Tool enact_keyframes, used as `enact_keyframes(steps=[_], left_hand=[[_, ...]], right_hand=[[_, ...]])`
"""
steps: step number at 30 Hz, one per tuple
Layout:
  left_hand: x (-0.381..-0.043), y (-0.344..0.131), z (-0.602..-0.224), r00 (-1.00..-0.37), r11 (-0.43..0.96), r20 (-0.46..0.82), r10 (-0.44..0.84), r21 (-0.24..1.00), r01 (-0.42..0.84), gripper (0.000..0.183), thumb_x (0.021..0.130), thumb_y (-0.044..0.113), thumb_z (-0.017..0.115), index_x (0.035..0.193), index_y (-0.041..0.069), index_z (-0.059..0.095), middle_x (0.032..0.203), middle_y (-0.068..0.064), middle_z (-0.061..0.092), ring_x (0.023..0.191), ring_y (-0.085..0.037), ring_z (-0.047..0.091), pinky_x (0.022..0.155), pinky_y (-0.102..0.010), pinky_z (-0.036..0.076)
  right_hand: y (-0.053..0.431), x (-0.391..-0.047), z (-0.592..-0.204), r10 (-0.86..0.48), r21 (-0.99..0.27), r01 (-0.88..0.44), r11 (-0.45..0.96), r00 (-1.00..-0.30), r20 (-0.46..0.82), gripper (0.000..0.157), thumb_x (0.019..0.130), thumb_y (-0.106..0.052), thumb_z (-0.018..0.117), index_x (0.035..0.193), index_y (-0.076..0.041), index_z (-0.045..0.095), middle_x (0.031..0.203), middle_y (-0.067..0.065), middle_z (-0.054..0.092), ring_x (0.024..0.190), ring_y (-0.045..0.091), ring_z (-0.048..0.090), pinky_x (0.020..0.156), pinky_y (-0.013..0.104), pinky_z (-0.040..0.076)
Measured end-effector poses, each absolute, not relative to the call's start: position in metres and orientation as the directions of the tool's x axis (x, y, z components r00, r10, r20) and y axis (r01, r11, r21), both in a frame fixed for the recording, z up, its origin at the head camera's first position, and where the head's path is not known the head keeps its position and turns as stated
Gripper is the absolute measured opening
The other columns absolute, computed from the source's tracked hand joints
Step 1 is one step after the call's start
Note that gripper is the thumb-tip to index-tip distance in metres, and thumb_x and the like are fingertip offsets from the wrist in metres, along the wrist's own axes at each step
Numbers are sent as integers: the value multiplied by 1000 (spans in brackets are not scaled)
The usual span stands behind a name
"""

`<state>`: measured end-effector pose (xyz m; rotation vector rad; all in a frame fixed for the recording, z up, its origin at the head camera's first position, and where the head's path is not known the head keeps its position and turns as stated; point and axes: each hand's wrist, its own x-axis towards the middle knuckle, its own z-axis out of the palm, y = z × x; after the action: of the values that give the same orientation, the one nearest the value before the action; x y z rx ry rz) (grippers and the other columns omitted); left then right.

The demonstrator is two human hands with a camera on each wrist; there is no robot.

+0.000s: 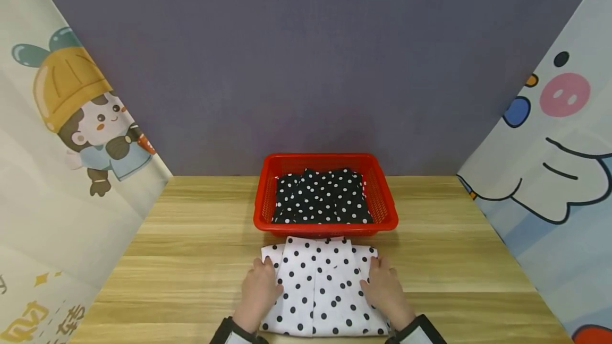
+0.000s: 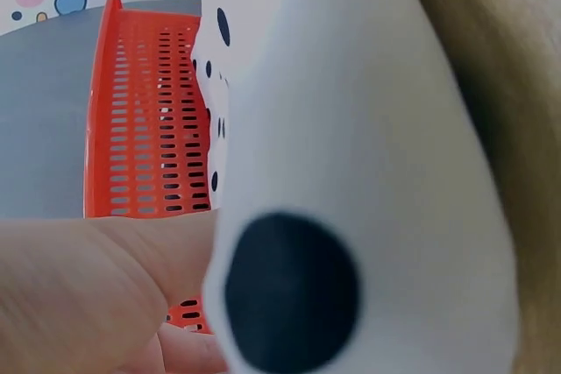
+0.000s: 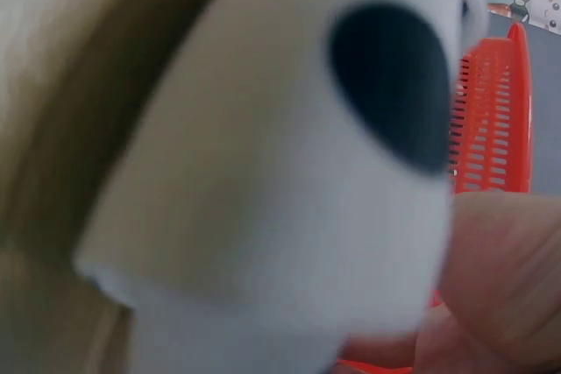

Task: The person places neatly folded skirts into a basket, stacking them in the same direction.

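A white cloth with black polka dots point(image 1: 330, 293), folded into a rough rectangle, lies on the table in front of the basket. A vertical line runs down its middle, and its upper part is narrower than the side portions. My left hand point(image 1: 260, 286) grips its left side, with the thumb over the fabric. On the opposite side my right hand point(image 1: 384, 288) holds the right edge in the same way. Close up in the left wrist view, the white fabric point(image 2: 377, 155) bulges beside my thumb. The right wrist view also shows the cloth point(image 3: 263, 164) large, partly covering the fingers.
Just behind the cloth stands a red plastic basket point(image 1: 260, 211) with slotted walls. Inside it lies black fabric with white dots point(image 1: 325, 198). A grey wall point(image 1: 315, 57) rises behind the wooden table point(image 1: 191, 259), and cartoon-printed panels flank both sides.
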<state>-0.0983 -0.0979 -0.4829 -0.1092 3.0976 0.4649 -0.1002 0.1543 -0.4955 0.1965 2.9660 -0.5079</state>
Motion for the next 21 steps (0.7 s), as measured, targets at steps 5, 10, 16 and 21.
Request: enact_keyframes(steps=[5, 10, 16, 21], left_hand=[[-98, -95, -486, -998, 945, 3, -67, 320, -63, 55, 61, 11, 79, 106, -12, 58, 83, -20, 51, 56, -25, 52, 48, -36, 45], [-98, -93, -490, -998, 943, 37, -55, 329, -40, 40, 62, 5, 73, 96, -9, 58, 77, -17, 52, 54, -26, 53, 45, -37, 43], [-101, -95, -490, -999, 934, -7, -50, 354, -49, 31, 64, 5, 70, 91, -6, 58, 68, -11, 55, 53, -22, 51, 45, -35, 40], [-102, -98, -488, -998, 919, -54, -35, 392, -53, 30, 65, 6, 69, 91, -4, 58, 66, -8, 55, 52, -21, 48, 44, -32, 36]], right_hand=[[151, -99, -495, 90, -345, 132, 929, -987, -135, 59, 79, -14, 68, 122, 16, 41, 110, 30, 44, 81, 32, 55, 70, 42, 51], [150, -99, -495, 64, -370, 111, 922, -988, -138, 54, 80, -11, 66, 119, 15, 41, 107, 28, 46, 77, 29, 57, 70, 41, 52], [148, -99, -497, 39, -398, 94, 913, -989, -146, 46, 83, -7, 61, 119, 12, 41, 100, 22, 52, 71, 24, 57, 63, 35, 51], [151, -101, -497, 39, -448, 126, 885, -979, -198, 40, 87, -7, 54, 121, 9, 40, 87, 15, 53, 59, 18, 51, 47, 27, 41]])
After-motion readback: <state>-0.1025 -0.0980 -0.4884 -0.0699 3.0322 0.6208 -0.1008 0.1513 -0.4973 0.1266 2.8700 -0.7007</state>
